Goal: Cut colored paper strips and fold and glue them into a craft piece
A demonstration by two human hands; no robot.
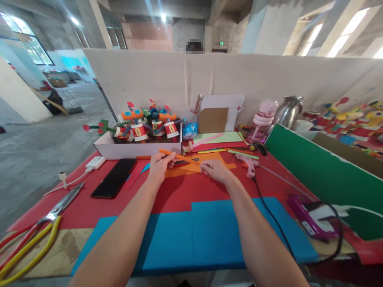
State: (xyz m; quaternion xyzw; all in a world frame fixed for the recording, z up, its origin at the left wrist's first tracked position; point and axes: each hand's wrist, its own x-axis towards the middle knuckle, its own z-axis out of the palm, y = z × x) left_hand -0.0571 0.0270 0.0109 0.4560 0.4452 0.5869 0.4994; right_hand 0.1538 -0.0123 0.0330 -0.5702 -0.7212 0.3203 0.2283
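An orange paper strip (187,159) stretches between my two hands above the table. My left hand (160,164) pinches it near its left end, thumb on top. The fingers of my right hand (216,169) close on its right end. Under and behind the strip lie orange paper sheets (214,158) on the red paper (179,197) that covers the table. Just right of my right hand rests a pink glue gun (250,167) with a black cord. Blue paper (191,235) lies beneath my forearms.
A black phone (113,178) and large scissors (54,213) lie at the left. A white box (139,150) holds several paper-cup figures (140,131). At the right stand a green box (314,171) and a purple power strip (312,219). A pink bottle (263,119) and metal jug (289,111) stand behind.
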